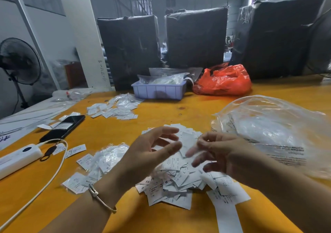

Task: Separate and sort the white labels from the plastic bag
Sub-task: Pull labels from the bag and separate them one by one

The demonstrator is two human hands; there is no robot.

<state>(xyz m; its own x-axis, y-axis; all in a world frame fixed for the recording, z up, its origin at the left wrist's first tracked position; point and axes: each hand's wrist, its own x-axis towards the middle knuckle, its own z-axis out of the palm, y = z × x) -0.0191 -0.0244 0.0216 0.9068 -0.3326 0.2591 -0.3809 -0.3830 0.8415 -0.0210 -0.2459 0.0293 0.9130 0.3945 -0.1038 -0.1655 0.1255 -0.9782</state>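
Both hands hover over a heap of small white printed paper labels near the front edge of the orange bench. Left hand grip loose, fingers spread, holding nothing. Right hand blurred, fingers curled; whether its grip has a label, cannot tell. Crumpled clear plastic bag lies toward the right edge, beside the heap. More labels lie scattered toward the back left.

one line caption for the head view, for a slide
Two hands, left and right, work above a pile of white labels on an orange table, beside a clear plastic bag.
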